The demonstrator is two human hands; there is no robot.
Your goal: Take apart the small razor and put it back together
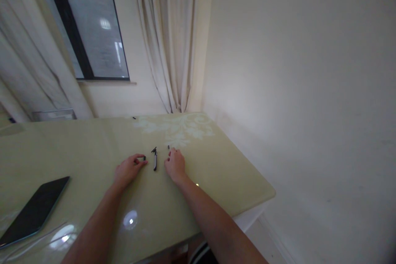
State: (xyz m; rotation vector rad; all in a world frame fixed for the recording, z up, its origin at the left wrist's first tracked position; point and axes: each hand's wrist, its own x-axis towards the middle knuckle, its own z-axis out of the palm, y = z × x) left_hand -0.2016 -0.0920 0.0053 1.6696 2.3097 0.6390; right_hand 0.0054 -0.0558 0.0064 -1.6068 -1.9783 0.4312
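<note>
My left hand pinches a small dark block-like piece between thumb and fingertips, just above or on the tabletop. Between my two hands lies a razor with a dark and grey handle, its narrow head pointing away from me. To the right, my right hand rests on the table with its fingers curled. A second small dark piece with a pale side is right at those fingertips. Whether they grip it, I cannot make out.
The glossy pale green table bears a white floral pattern. A dark tablet lies at the left, with a pale cable near it. Towards the far edge is a tiny black piece. A wall runs along the right side.
</note>
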